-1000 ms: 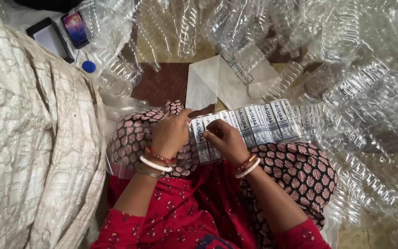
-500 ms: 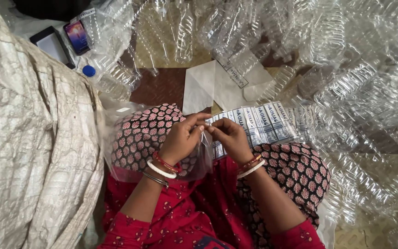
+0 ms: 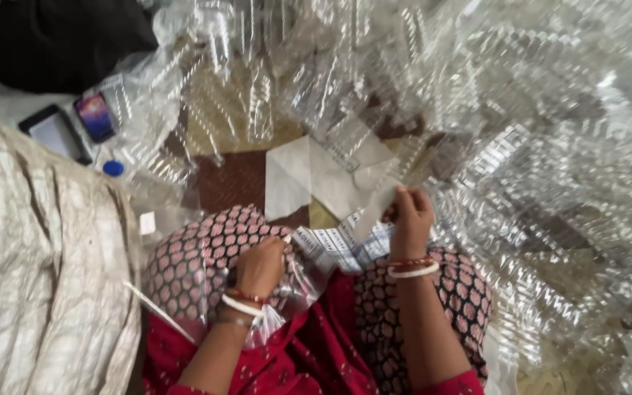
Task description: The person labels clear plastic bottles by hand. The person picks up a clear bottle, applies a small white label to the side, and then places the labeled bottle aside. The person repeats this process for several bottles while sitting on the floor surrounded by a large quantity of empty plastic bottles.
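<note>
While the left hand (image 3: 260,265) rests curled on a clear plastic bag (image 3: 287,292) over the lap, the right hand (image 3: 409,213) pinches a white paper sheet (image 3: 374,208) at 1 o'clock of a strip of printed labels (image 3: 334,245). Clear plastic trays (image 3: 521,146) are heaped from 12 to 4 o'clock. Two phones (image 3: 74,126) lie at 10 o'clock.

head-worn view, steep downward, close over lap (image 3: 330,344)

Red, white and clear plastic

Maroon trousers (image 3: 199,263) with pink dots; white paper sheet (image 3: 294,175); blue cap (image 3: 113,168) at nine o'clock; cream quilted cloth (image 3: 31,278); black bag (image 3: 67,40).
</note>
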